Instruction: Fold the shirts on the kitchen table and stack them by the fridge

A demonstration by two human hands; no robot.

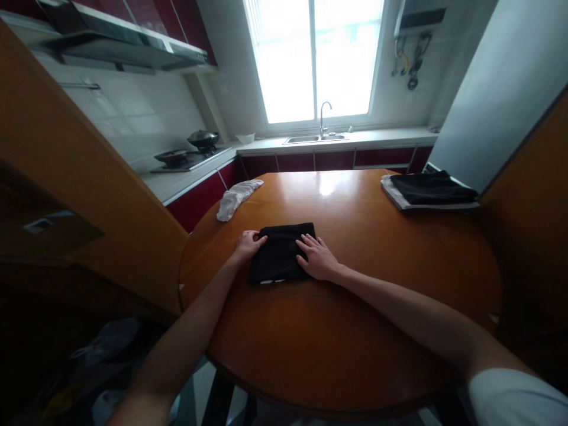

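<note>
A folded black cloth (280, 251) lies on the round wooden table (355, 319), left of its middle. My left hand (248, 244) rests at the cloth's left edge, fingers curled onto the fabric. My right hand (317, 257) lies flat on the cloth's right side, fingers stretched out and slightly apart. Neither hand lifts the cloth; it stays flat on the table.
A crumpled white cloth (236, 198) lies at the table's far left edge. A stack of folded dark and grey clothes (428, 190) sits at the far right. Beyond are a counter with a sink (315, 138), a stove with pans (190, 152) and a bright window.
</note>
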